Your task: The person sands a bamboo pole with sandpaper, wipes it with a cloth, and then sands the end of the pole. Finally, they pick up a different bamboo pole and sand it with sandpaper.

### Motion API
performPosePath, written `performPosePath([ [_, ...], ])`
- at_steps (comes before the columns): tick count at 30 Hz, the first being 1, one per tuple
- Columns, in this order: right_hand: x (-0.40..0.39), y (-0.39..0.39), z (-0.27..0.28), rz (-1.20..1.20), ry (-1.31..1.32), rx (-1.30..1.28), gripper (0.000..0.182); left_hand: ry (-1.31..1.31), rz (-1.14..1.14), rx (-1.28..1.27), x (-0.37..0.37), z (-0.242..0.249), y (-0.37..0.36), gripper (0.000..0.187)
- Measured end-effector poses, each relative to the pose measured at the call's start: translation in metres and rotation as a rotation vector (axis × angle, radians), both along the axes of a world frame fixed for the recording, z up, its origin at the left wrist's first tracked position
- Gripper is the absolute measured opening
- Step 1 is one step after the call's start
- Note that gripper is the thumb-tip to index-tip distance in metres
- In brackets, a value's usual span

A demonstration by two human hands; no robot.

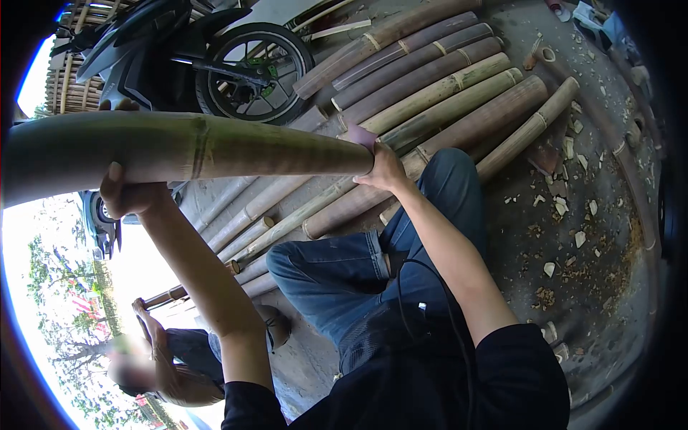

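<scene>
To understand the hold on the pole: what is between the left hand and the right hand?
The head view shows a stretch of the bamboo pole, with one node, between the left hand and the right hand.

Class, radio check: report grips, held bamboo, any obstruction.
Left grip holding bamboo pole; right grip at its end, with pink sheet. Pole raised above other poles. Motorcycle beyond; no obstruction evident.

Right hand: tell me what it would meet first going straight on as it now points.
The right hand would first press on the bamboo pole in its grip, near the purple piece; beyond, the lying poles seem next, though depth is unclear.
</scene>
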State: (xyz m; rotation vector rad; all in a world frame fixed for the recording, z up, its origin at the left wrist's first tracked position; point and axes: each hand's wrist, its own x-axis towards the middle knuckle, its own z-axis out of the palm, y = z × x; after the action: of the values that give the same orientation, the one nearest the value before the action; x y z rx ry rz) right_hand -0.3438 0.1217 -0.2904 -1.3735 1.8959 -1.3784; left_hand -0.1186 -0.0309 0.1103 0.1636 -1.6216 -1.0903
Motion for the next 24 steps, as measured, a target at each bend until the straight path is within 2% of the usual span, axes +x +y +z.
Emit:
performPosePath([
  [1,0.001,0.002,-0.023,-0.036,0.024,-0.058,0.063,-0.039,-0.234,-0.017,0.003,0.003,-0.010,0.096],
  [2,0.005,0.006,-0.015,-0.098,0.028,-0.020,0.063,-0.032,-0.235,-0.034,-0.004,0.006,-0.012,0.096],
  [4,0.009,0.000,-0.006,-0.075,-0.105,0.137,0.071,0.040,-0.173,-0.179,-0.024,0.008,-0.009,0.102],
  [5,0.014,-0.001,0.000,-0.062,-0.105,0.126,0.071,0.046,-0.163,-0.150,-0.027,0.012,-0.004,0.091],
  [6,0.019,-0.004,0.006,-0.141,-0.180,-0.021,0.076,0.044,-0.153,-0.166,-0.034,0.024,0.011,0.091],
  [7,0.023,-0.009,0.013,-0.223,-0.260,-0.170,0.082,0.029,0.037,-0.059,-0.041,0.039,0.028,0.086],
  [8,0.027,-0.015,0.011,-0.216,-0.266,-0.186,0.082,0.016,0.225,0.050,-0.045,0.052,0.038,0.082],
  [9,0.030,-0.020,0.009,-0.277,-0.209,-0.307,0.088,0.026,0.295,0.073,-0.044,0.060,0.037,0.073],
  [10,0.035,-0.024,0.005,-0.336,-0.153,-0.421,0.094,0.022,0.301,0.064,-0.047,0.063,0.040,0.073],
  [11,0.039,-0.026,0.014,-0.329,-0.159,-0.426,0.094,0.020,0.422,0.033,-0.054,0.063,0.047,0.070],
  [12,0.040,-0.026,0.037,-0.317,-0.137,-0.481,0.096,0.023,0.540,0.001,-0.060,0.062,0.052,0.067],
  [14,0.044,-0.023,0.091,-0.293,-0.091,-0.578,0.101,0.061,0.520,-0.013,-0.066,0.063,0.057,0.066],
  [16,0.057,-0.030,0.140,-0.212,-0.028,-0.551,0.105,0.105,0.621,0.021,-0.071,0.062,0.056,0.069],
  [18,0.062,-0.029,0.223,-0.108,0.014,-0.742,0.111,0.085,0.575,0.001,-0.074,0.065,0.052,0.072],
  [20,0.073,-0.033,0.286,-0.177,0.046,-0.859,0.101,0.069,0.511,-0.021,-0.078,0.067,0.047,0.072],
  [21,0.068,-0.037,0.295,-0.180,0.045,-0.858,0.101,0.067,0.509,-0.021,-0.083,0.067,0.048,0.072],
  [23,0.060,-0.046,0.307,0.015,-0.067,-0.765,0.100,0.079,0.593,-0.078,-0.093,0.067,0.050,0.075],
  [24,0.059,-0.046,0.301,0.020,-0.063,-0.771,0.100,0.086,0.595,-0.084,-0.095,0.067,0.050,0.075],
])
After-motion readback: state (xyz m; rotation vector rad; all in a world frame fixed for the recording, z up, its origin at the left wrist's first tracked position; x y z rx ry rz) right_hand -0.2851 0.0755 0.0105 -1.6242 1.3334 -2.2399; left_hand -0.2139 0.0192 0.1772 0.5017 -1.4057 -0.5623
